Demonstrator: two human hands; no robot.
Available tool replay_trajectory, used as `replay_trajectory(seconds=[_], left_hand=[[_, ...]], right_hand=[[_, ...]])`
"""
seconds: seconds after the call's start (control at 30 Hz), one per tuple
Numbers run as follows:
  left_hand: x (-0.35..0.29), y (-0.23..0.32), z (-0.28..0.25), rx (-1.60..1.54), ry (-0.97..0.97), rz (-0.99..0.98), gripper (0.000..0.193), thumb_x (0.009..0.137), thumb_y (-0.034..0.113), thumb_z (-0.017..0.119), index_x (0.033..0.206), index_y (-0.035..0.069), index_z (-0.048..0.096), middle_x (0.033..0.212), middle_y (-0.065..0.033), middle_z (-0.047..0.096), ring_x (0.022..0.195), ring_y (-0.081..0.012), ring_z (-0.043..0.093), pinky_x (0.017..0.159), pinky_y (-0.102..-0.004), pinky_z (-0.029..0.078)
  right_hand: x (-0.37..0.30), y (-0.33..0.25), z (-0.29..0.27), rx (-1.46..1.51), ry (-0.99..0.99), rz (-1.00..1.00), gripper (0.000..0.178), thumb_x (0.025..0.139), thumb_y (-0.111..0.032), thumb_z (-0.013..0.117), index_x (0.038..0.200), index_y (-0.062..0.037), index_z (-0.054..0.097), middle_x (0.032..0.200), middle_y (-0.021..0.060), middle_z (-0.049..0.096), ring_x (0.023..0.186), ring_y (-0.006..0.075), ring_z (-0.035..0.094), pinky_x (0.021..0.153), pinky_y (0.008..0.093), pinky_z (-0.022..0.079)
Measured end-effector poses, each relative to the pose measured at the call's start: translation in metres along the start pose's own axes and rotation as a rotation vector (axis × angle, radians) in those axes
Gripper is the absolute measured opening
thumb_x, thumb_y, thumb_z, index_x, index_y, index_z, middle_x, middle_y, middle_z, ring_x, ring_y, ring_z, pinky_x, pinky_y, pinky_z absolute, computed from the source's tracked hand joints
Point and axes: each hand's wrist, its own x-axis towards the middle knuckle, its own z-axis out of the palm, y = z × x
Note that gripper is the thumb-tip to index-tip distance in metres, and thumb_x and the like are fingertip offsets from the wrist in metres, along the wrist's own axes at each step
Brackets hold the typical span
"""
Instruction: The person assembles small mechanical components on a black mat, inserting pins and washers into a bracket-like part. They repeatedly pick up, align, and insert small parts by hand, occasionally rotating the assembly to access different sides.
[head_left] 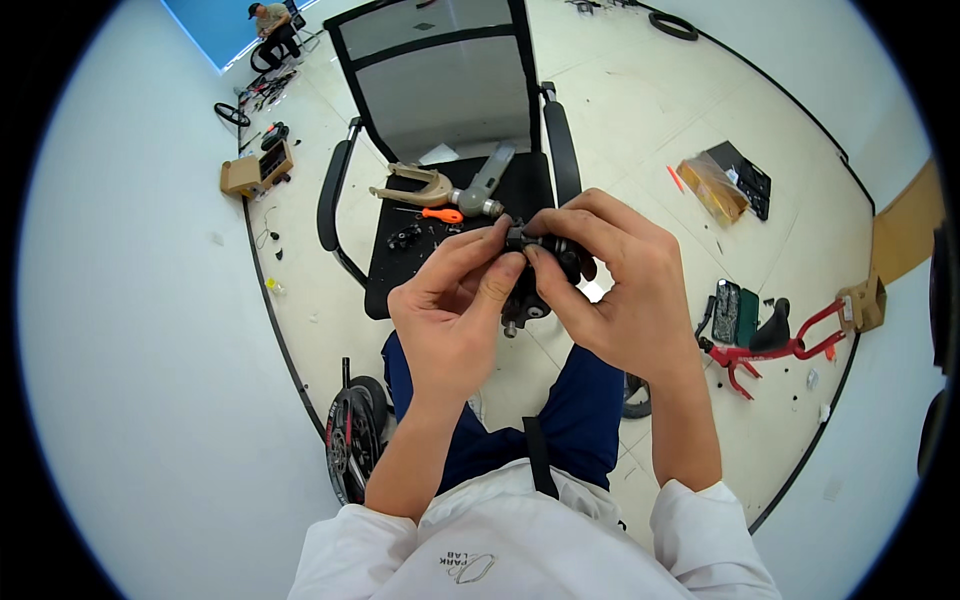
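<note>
Close above the front of a black office chair (385, 285), both my hands meet on a black mechanical part (530, 295) with a bolt end at its bottom. My left hand (450, 315) pinches its upper left side between thumb and fingers. On the other side, the fingers and thumb of my right hand (630, 285) are closed round it. Fingers hide much of the part, so its exact kind cannot be made out. Behind my hands on the seat lie a beige and grey fork-shaped piece (435, 188), an orange-handled screwdriver (443, 215) and a small black part (404, 237).
A red bicycle frame (765, 352) and a green tool case (737, 312) lie on the right floor. Wheels (355, 435) rest by the left wall. An open cardboard box (258, 170) stands farther off. At the far left a person (273, 30) sits among bicycle parts.
</note>
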Motion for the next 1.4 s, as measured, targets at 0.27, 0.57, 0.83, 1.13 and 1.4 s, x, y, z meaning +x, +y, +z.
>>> replay_trajectory(seconds=[0.27,0.57,0.83,1.13,1.4], left_hand=[[-0.006,0.019,-0.028,0.055,0.039,0.01,0.026,0.09,-0.005,0.07,0.116,-0.005,0.071,0.112,-0.0122,0.07,0.095,-0.0113,0.066,0.082,-0.023,0.055],[-0.011,0.027,-0.069,0.382,0.128,0.16,0.026,0.089,-0.007,0.07,0.115,-0.005,0.072,0.107,-0.0118,0.071,0.091,-0.0117,0.066,0.079,-0.0233,0.054],[-0.004,0.028,-0.097,0.108,0.125,0.105,0.026,0.089,-0.007,0.069,0.115,-0.007,0.071,0.111,-0.0157,0.07,0.095,-0.0141,0.067,0.083,-0.0244,0.055],[-0.006,0.034,-0.112,-0.035,0.131,0.078,0.029,0.09,-0.007,0.069,0.119,-0.009,0.067,0.11,-0.0164,0.07,0.095,-0.0162,0.069,0.085,-0.0256,0.056],[-0.009,0.039,-0.104,-0.155,0.12,0.023,0.031,0.091,-0.002,0.07,0.121,-0.007,0.067,0.106,-0.0145,0.07,0.092,-0.0166,0.07,0.085,-0.0257,0.057]], right_hand=[[0.011,-0.008,0.024,0.126,-0.05,-0.054,0.021,0.079,-0.002,0.072,0.098,0.0044,0.072,0.081,0.0116,0.062,0.061,0.024,0.061,0.054,0.0312,0.048],[0.025,-0.028,0.059,0.271,-0.118,0.076,0.017,0.076,0.001,0.074,0.094,0.0024,0.075,0.078,0.0039,0.062,0.053,0.0071,0.049,0.048,0.0224,0.035],[0.029,-0.045,0.071,0.392,-0.205,0.084,0.026,0.079,-0.001,0.071,0.104,0.0045,0.073,0.086,0.0071,0.062,0.063,0.0098,0.057,0.055,0.0221,0.045],[0.023,-0.053,0.083,0.69,-0.16,0.23,0.021,0.088,0.009,0.061,0.108,0.0083,0.065,0.096,0.0098,0.067,0.084,0.0127,0.066,0.076,0.026,0.055],[0.015,-0.051,0.083,0.39,-0.048,0.029,0.019,0.086,0.01,0.063,0.104,0.0042,0.064,0.092,0.012,0.07,0.083,0.0185,0.072,0.078,0.0288,0.058]])
